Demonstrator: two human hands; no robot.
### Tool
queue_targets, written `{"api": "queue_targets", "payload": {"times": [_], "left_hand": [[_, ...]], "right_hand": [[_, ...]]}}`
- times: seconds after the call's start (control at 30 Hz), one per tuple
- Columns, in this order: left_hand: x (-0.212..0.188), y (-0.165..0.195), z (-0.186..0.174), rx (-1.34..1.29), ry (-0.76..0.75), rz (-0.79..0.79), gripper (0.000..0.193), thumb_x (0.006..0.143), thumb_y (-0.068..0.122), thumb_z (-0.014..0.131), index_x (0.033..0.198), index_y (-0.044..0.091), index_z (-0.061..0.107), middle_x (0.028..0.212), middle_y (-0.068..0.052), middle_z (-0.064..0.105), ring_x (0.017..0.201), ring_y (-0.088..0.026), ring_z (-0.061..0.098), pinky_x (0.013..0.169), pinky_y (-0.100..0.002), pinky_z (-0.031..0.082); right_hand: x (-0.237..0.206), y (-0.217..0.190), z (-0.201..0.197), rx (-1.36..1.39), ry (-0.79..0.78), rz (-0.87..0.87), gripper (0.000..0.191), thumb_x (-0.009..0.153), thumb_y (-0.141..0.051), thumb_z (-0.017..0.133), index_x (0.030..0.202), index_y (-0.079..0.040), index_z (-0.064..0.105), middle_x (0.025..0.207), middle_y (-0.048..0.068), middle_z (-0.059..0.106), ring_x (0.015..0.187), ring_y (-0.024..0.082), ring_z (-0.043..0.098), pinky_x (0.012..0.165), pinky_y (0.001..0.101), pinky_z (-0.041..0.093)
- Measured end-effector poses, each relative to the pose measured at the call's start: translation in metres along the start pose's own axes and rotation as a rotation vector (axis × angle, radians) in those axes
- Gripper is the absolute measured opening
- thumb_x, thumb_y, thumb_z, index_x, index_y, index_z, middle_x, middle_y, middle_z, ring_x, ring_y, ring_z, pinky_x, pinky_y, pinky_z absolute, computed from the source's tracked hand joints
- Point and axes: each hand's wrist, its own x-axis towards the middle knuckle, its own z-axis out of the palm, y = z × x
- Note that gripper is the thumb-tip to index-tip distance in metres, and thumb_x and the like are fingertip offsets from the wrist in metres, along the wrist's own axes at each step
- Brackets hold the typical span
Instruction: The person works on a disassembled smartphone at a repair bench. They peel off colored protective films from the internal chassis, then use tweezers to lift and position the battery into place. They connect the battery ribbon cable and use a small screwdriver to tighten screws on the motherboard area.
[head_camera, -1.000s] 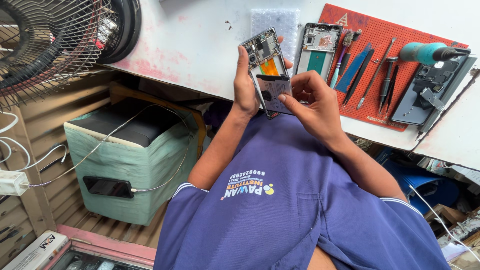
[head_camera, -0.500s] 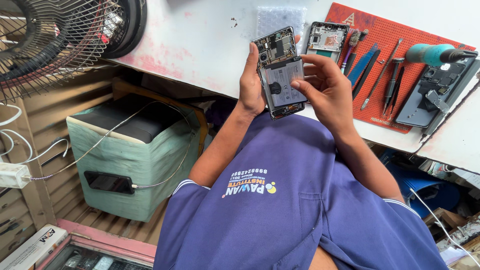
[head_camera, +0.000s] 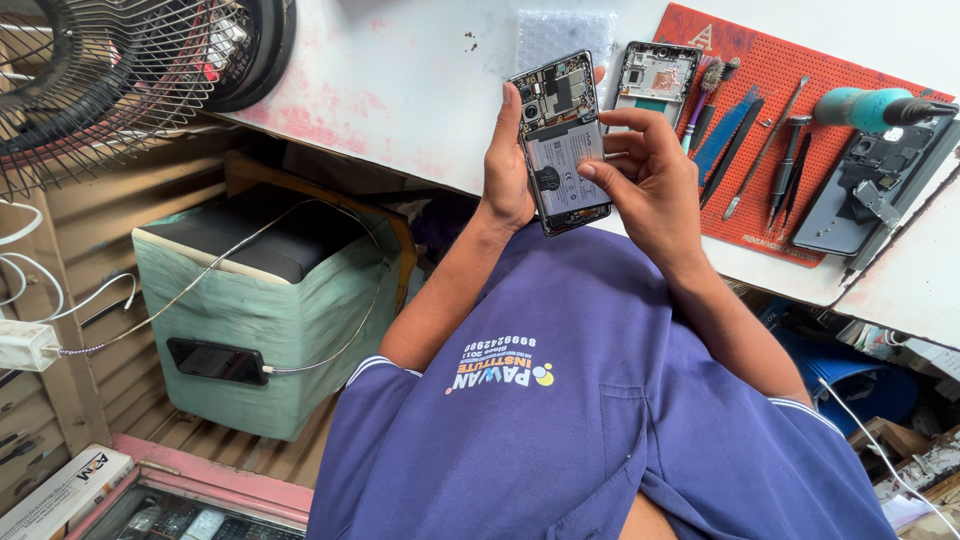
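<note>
Your left hand (head_camera: 507, 165) is clamped around the left edge of an opened phone (head_camera: 560, 140), thumb up along its side, holding it raised above the near edge of the white counter (head_camera: 400, 90) with its back cover off, so the battery and the circuit board at the far end face you. Your right hand (head_camera: 650, 175) is at the phone's right side, fingers (head_camera: 615, 150) curled and their tips touching the battery face; it presses rather than grips, so the two hands meet on the one phone. Just beyond it on the counter lies a second phone frame (head_camera: 655, 78), and farther left of that a patch of bubble wrap (head_camera: 560, 32). To the right, a red mat (head_camera: 770, 130) carries a row of screwdrivers and tweezers (head_camera: 770, 150), a blue pry tool (head_camera: 722, 135), a teal-handled tool (head_camera: 865, 108) and a dark back cover (head_camera: 850, 200). At the far left stands a wire-caged fan (head_camera: 110, 80), and below the counter a green-covered box (head_camera: 265, 310) with cables draped over it.
</note>
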Motion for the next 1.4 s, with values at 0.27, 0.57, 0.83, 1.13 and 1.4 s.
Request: {"api": "queue_targets", "payload": {"times": [0.27,0.57,0.83,1.13,1.4], "left_hand": [[-0.003,0.000,0.001,0.037,0.045,0.042,0.075,0.115,0.059,0.025,0.156,-0.001,0.046,0.156,-0.016,0.054,0.130,-0.027,0.065,0.112,-0.045,0.056],[-0.001,-0.003,-0.002,0.092,0.039,0.119,0.075,0.116,0.059,0.023,0.152,-0.001,0.051,0.151,-0.016,0.059,0.125,-0.025,0.068,0.107,-0.043,0.059],[0.000,-0.004,-0.003,0.038,0.066,0.129,0.074,0.116,0.059,0.025,0.150,-0.001,0.052,0.148,-0.016,0.058,0.116,-0.021,0.067,0.106,-0.040,0.057],[0.000,-0.006,-0.002,0.052,0.085,0.155,0.073,0.116,0.058,0.027,0.152,-0.001,0.050,0.148,-0.017,0.057,0.118,-0.023,0.066,0.108,-0.041,0.055],[-0.001,-0.008,-0.002,0.070,0.091,0.164,0.073,0.116,0.058,0.026,0.153,-0.002,0.049,0.153,-0.019,0.057,0.125,-0.025,0.066,0.109,-0.042,0.055]], "right_hand": [[-0.001,0.001,0.005,-0.064,0.019,-0.025,0.038,0.100,0.003,0.076,0.128,0.000,0.051,0.117,0.011,0.072,0.108,0.014,0.074,0.090,0.0262,0.062],[-0.003,-0.017,0.010,-0.389,0.094,-0.202,0.038,0.094,0.000,0.083,0.127,-0.002,0.063,0.112,0.008,0.067,0.096,0.014,0.068,0.081,0.0276,0.058],[-0.004,-0.017,0.007,-0.384,0.088,-0.229,0.036,0.099,0.002,0.077,0.133,-0.005,0.067,0.118,0.009,0.064,0.101,0.016,0.067,0.086,0.0291,0.057],[-0.005,-0.013,0.007,-0.385,0.080,-0.216,0.037,0.100,0.003,0.074,0.135,-0.007,0.067,0.118,0.009,0.065,0.101,0.016,0.068,0.086,0.0294,0.057],[-0.005,-0.014,0.007,-0.398,0.089,-0.224,0.037,0.100,0.003,0.074,0.135,-0.008,0.068,0.117,0.008,0.065,0.100,0.016,0.068,0.086,0.0295,0.057]]}}
